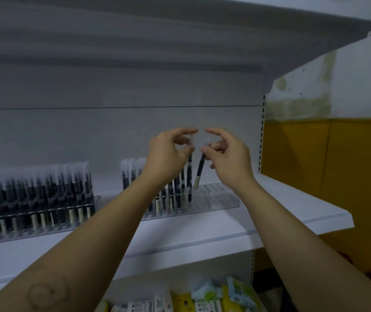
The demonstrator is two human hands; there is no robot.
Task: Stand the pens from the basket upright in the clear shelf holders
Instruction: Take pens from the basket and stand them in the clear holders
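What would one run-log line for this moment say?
left hand: pinches upright pen | right hand: pinches tilted pen | right holder: partly filled

The single head-worn camera is looking forward from near at the holders (pixel 216 199) on the shelf (pixel 202 226), slightly from above. It is also catching the upper shelf's underside (pixel 157 30) and packets (pixel 204 297) below.

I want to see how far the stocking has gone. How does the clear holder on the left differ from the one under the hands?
The left holder is packed with pens; the right holder has pens only in its left part, its right cells bare. The left holder is cut off by the picture's edge; the right holder's right end shows. Both are clear and stand on the white shelf.
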